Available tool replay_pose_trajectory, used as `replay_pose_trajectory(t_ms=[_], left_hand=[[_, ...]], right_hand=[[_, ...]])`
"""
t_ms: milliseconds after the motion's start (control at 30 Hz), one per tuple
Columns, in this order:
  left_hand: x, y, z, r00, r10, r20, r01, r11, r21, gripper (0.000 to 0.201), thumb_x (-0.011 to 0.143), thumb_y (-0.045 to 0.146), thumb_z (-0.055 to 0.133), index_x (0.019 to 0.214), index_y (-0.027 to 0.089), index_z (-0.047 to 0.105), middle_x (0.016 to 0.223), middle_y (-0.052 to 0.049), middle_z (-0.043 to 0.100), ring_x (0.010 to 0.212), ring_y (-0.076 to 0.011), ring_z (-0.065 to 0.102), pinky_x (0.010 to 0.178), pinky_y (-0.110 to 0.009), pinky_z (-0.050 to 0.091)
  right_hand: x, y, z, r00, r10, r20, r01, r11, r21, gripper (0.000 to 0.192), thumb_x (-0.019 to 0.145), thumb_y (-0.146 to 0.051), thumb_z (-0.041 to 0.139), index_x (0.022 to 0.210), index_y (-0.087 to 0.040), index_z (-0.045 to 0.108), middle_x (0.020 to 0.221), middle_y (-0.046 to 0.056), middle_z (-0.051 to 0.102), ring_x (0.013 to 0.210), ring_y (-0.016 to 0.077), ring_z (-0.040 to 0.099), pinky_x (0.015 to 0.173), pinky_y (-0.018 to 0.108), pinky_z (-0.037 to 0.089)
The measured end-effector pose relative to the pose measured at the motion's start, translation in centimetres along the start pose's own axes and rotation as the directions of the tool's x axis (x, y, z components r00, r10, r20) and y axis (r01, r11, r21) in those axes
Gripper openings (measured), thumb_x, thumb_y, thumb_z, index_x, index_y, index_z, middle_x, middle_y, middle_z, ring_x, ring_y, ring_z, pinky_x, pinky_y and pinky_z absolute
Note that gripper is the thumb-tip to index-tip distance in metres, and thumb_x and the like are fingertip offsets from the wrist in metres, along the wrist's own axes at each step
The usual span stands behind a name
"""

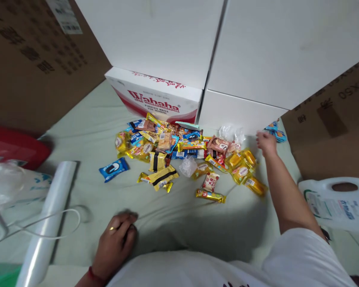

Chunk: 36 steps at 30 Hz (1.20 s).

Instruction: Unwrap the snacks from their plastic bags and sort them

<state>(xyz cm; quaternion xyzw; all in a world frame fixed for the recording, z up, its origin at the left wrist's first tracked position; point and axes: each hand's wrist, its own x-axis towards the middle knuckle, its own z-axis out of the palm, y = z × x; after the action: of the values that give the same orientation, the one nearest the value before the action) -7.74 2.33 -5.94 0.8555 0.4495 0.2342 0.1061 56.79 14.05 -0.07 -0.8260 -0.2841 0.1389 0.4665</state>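
My right hand [266, 143] is stretched far forward at the right, fingers curled closed, beside some blue snack packets [275, 132]. Whether anything is inside those fingers is hidden. At the lower left, my left hand [117, 238], with a ring on one finger, rests on the sheet with its fingers curled in and nothing visible in them. Between the hands and the boxes lies a loose pile of wrapped snacks: a blue packet [114, 169] at the left, a yellow packet with a black stripe [164, 177], a yellow stick packet [211, 195] and yellow-wrapped cakes [240, 172].
A Wahaha water carton [155, 97] and white panels [248, 48] stand behind the pile. Brown cardboard boxes [36, 79] flank both sides. A clear plastic roll [52, 215] and white cable [77, 223] lie left; a white jug [338, 203] is right. Crumpled clear plastic [188, 166] sits among snacks.
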Motion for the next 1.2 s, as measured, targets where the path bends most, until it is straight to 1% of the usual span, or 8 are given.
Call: replay_pose_trajectory(t_ms=[133,333,467,533,600,833,1067,1200], left_hand=[[0.0,0.3,-0.1,0.999,-0.048,-0.01,0.046,0.995,-0.091,0.019,0.092,0.023,0.054,0.101,0.021,0.07,0.101,-0.008,0.071,0.097,-0.0225,0.069,0.085,-0.033,0.058],[0.7,2.1,-1.2,0.95,-0.308,-0.046,0.254,0.853,-0.457,0.018,0.096,0.031,0.057,0.09,0.021,0.072,0.09,-0.005,0.07,0.085,-0.0185,0.066,0.079,-0.03,0.055],[3.7,5.9,-1.3,0.818,-0.462,0.343,0.504,0.287,-0.815,0.04,0.094,0.056,0.063,0.106,0.019,0.073,0.094,-0.009,0.074,0.088,-0.0211,0.068,0.075,-0.032,0.057],[5.7,7.6,-0.7,0.771,-0.326,0.546,0.549,-0.092,-0.831,0.057,0.086,0.067,0.069,0.119,0.02,0.071,0.116,-0.012,0.073,0.107,-0.0258,0.068,0.08,-0.036,0.059],[7.4,8.6,0.3,0.739,-0.15,0.657,0.613,-0.256,-0.747,0.061,0.073,0.066,0.081,0.11,0.018,0.073,0.112,-0.011,0.073,0.102,-0.0256,0.069,0.08,-0.037,0.059],[8.1,8.1,2.4,0.645,-0.33,0.689,0.59,-0.356,-0.724,0.052,0.053,0.044,0.099,0.076,0.014,0.064,0.076,0.001,0.066,0.073,-0.0125,0.066,0.074,-0.028,0.055],[7.4,8.9,1.3,0.73,-0.303,0.613,0.412,-0.521,-0.747,0.051,0.064,0.045,0.096,0.079,0.019,0.055,0.082,0.003,0.064,0.076,-0.0112,0.064,0.076,-0.028,0.057],[7.7,9.0,1.6,0.751,-0.358,0.555,0.438,-0.358,-0.824,0.054,0.067,0.058,0.09,0.081,0.02,0.054,0.074,0.004,0.06,0.064,-0.0096,0.054,0.06,-0.022,0.047]], right_hand=[[-2.3,-1.9,3.4,0.996,0.047,0.071,-0.053,0.995,0.086,0.024,0.073,-0.025,0.083,0.064,-0.016,0.062,0.05,-0.004,0.053,0.046,0.0107,0.047,0.046,0.024,0.04],[-11.1,-6.1,2.5,0.991,-0.048,0.125,-0.009,0.908,0.418,0.018,0.071,-0.033,0.072,0.079,-0.022,0.06,0.066,-0.005,0.059,0.056,0.0097,0.052,0.053,0.02,0.044],[-25.5,-5.9,4.4,0.776,-0.062,0.628,-0.406,0.713,0.572,0.035,0.062,-0.038,0.086,0.09,-0.026,0.069,0.079,-0.002,0.068,0.058,0.0114,0.054,0.049,0.021,0.044],[-32.5,-5.5,6.1,0.63,-0.028,0.776,-0.526,0.72,0.453,0.035,0.066,-0.043,0.087,0.091,-0.025,0.072,0.069,-0.002,0.064,0.052,0.0121,0.05,0.046,0.023,0.042],[-37.5,-5.3,7.4,0.604,0.003,0.797,-0.539,0.738,0.406,0.032,0.07,-0.046,0.087,0.086,-0.023,0.071,0.065,-0.001,0.062,0.051,0.0119,0.048,0.046,0.024,0.042],[-38.6,-4.7,5.5,0.844,0.063,0.532,-0.371,0.785,0.496,0.034,0.074,-0.05,0.084,0.079,-0.023,0.065,0.06,-0.005,0.051,0.054,0.0106,0.043,0.049,0.022,0.036],[-38.7,-4.2,4.2,0.713,0.093,0.695,-0.462,0.808,0.366,0.04,0.07,-0.054,0.085,0.077,-0.022,0.062,0.067,-0.003,0.058,0.047,0.0072,0.037,0.039,0.02,0.024],[-38.5,-4.6,4.1,0.685,0.088,0.723,-0.477,0.804,0.354,0.045,0.065,-0.056,0.088,0.079,-0.021,0.064,0.062,-0.005,0.054,0.045,0.0056,0.033,0.039,0.018,0.021]])
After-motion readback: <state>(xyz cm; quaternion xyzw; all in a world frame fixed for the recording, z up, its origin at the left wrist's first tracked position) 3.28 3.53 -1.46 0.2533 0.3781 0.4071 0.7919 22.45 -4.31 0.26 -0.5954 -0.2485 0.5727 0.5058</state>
